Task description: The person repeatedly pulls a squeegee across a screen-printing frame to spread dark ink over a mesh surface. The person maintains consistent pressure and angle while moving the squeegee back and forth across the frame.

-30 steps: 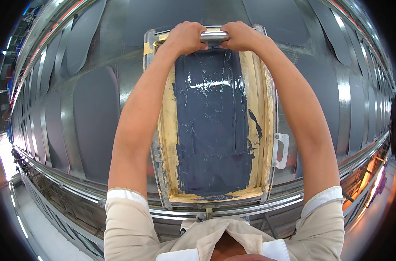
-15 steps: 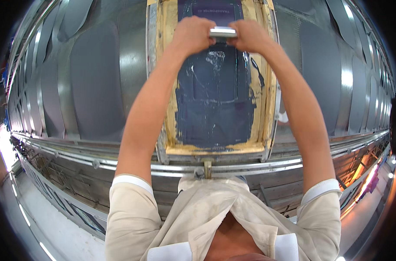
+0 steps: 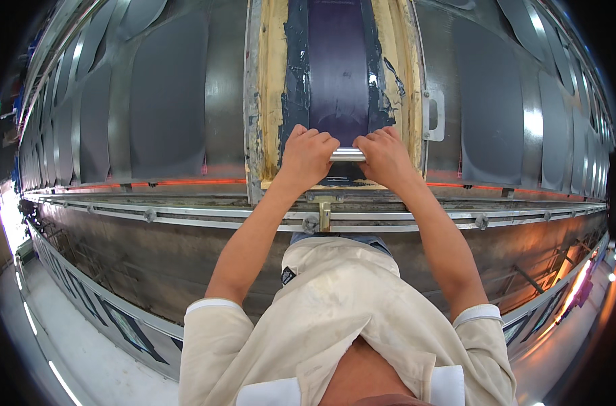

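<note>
Both my hands grip a silver-metal squeegee (image 3: 348, 155) near the close end of a screen-printing frame (image 3: 272, 74). My left hand (image 3: 309, 158) is wrapped round its left part, and my right hand (image 3: 385, 155) round its right part; bare metal shows between them. Beyond the squeegee, a smooth purple strip of mesh (image 3: 337, 74) runs up the middle of the screen. Wet, dark ink (image 3: 296, 84) lies along both sides of that strip. Yellowish tape or coating covers the frame's borders. The squeegee's lower edge is hidden under my hands.
Grey rounded fabric-like pieces (image 3: 167, 101) lie flat on the metal table to the left, with more grey pieces (image 3: 491, 101) to the right. A metal handle (image 3: 434, 116) juts from the frame's right side. A metal rail (image 3: 240, 218) runs along the table's near edge.
Both hands have pulled the squeegee from the screen's far part toward me. The mesh behind it now shows a smooth purple strip where dark ink lay. My elbows have bent back.
</note>
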### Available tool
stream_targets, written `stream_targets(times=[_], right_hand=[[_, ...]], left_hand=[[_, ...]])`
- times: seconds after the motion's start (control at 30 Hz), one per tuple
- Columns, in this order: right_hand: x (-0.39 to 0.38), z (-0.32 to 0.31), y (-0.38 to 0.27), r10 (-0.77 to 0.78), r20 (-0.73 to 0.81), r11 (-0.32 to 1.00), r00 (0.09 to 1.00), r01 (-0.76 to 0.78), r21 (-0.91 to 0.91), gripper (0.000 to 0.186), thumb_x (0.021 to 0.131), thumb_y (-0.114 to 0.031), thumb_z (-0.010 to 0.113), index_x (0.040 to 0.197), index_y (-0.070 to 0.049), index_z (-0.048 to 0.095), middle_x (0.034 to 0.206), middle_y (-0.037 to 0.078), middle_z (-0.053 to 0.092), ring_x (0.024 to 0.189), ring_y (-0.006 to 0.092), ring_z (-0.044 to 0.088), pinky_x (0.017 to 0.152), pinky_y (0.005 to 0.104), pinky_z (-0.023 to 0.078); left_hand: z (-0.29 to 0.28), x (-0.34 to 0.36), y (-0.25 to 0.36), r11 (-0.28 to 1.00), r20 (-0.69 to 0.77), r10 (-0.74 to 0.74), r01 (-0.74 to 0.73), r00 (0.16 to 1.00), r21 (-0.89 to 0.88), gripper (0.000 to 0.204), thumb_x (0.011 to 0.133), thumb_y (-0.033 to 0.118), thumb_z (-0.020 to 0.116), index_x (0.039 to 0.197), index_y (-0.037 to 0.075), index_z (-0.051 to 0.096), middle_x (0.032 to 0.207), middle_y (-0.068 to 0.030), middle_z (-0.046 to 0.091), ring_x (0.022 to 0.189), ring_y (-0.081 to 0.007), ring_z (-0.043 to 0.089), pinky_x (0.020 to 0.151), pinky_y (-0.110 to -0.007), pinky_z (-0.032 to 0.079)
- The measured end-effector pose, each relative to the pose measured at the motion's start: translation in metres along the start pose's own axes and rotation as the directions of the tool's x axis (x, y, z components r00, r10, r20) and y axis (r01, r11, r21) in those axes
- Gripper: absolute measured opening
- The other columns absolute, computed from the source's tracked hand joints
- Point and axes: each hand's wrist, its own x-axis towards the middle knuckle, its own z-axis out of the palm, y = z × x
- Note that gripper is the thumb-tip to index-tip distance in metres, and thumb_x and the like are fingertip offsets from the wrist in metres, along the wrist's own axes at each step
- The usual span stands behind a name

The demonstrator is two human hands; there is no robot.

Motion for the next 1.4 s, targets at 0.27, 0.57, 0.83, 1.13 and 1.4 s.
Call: stream_targets(times=[0.27, 0.57, 0.83, 1.13, 1.4], right_hand=[[0.162, -0.068, 0.093, 0.08, 0.065, 0.991, 0.995, -0.072, -0.117, 0.021, 0.079, -0.025, 0.078, 0.092, -0.009, 0.071, 0.088, 0.014, 0.074, 0.089, 0.0354, 0.072, 0.081, 0.0474, 0.054], [0.354, -0.131, 0.217, 0.172, 0.065, 0.983, 0.983, -0.168, -0.069, 0.035, 0.079, -0.027, 0.081, 0.11, -0.01, 0.076, 0.097, 0.019, 0.076, 0.096, 0.0365, 0.073, 0.086, 0.0452, 0.057], [0.336, -0.117, 0.211, 0.077, 0.045, 0.995, 0.996, -0.074, -0.06, 0.032, 0.079, -0.024, 0.079, 0.107, -0.009, 0.076, 0.093, 0.019, 0.076, 0.091, 0.0378, 0.072, 0.083, 0.0448, 0.057], [0.147, -0.045, 0.101, 0.062, 0.1, 0.998, 0.993, -0.062, -0.005, 0.02, 0.079, -0.019, 0.079, 0.094, -0.011, 0.069, 0.086, 0.016, 0.072, 0.088, 0.0378, 0.07, 0.081, 0.048, 0.054], [-0.002, -0.027, 0.007, 0.029, -0.007, 0.976, 1.0, -0.026, 0.216, 0.04, 0.082, -0.033, 0.083, 0.111, -0.008, 0.072, 0.105, 0.016, 0.072, 0.105, 0.0344, 0.066, 0.093, 0.047, 0.049]], left_hand=[[-0.033, 0.167, -0.1, 0.999, -0.023, 0.025, -0.024, 0.999, 0.042, 0.017, 0.077, 0.024, 0.082, 0.084, 0.016, 0.069, 0.083, -0.0037, 0.07, 0.086, -0.0271, 0.069, 0.081, -0.044, 0.043], [-0.066, 0.375, -0.213, 0.989, 0.008, -0.012, 0.01, 1.0, 0.15, 0.026, 0.078, 0.031, 0.083, 0.099, 0.017, 0.077, 0.092, -0.0108, 0.076, 0.092, -0.0333, 0.072, 0.084, -0.047, 0.053], [-0.057, 0.352, -0.2, 0.998, -0.004, -0.034, 0.034, 0.999, 0.058, 0.03, 0.076, 0.029, 0.084, 0.102, 0.015, 0.077, 0.087, -0.0132, 0.075, 0.088, -0.0365, 0.07, 0.081, -0.047, 0.054], [-0.016, 0.152, -0.087, 0.99, -0.031, -0.017, 0.012, 0.999, -0.139, 0.017, 0.073, 0.018, 0.084, 0.083, 0.013, 0.071, 0.079, -0.0083, 0.07, 0.081, -0.0325, 0.069, 0.076, -0.047, 0.049], [0.002, 0.004, 0.015, 0.998, -0.072, -0.034, 0.038, 0.997, 0.044, 0.029, 0.067, 0.01, 0.081, 0.095, 0.014, 0.072, 0.096, 0.0001, 0.07, 0.09, -0.0219, 0.064, 0.084, -0.039, 0.042]])
